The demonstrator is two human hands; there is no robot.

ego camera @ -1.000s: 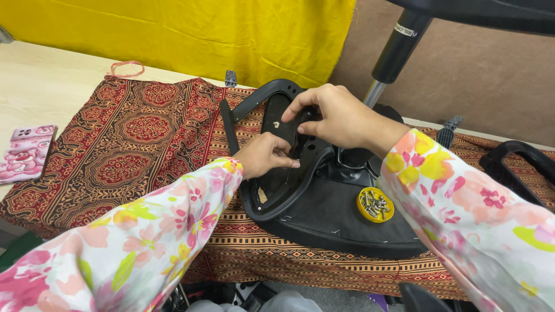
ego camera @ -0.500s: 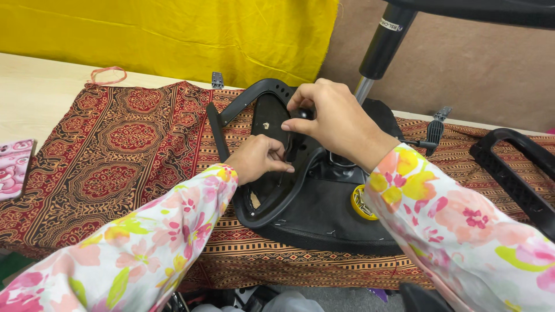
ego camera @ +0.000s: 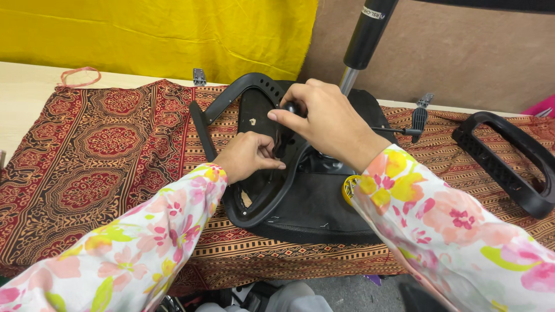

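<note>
An upturned black chair seat lies on a red patterned cloth. A black loop-shaped armrest rests against its left side. My left hand presses on the armrest's inner bracket, fingers curled against it. My right hand pinches a small black knob or bolt head at the top of that bracket. What sits under my fingers is hidden. The chair's gas-lift column rises from the seat just behind my right hand.
A second black armrest lies on the cloth at the right. A black-handled tool lies beside the seat. A yellow round sticker shows under my right sleeve. Yellow fabric hangs behind, with a metal bracket and a rubber band.
The view has shifted left and closer. My right hand has moved slightly up the bracket to pinch the knob; my left hand stays pressed on the armrest.
</note>
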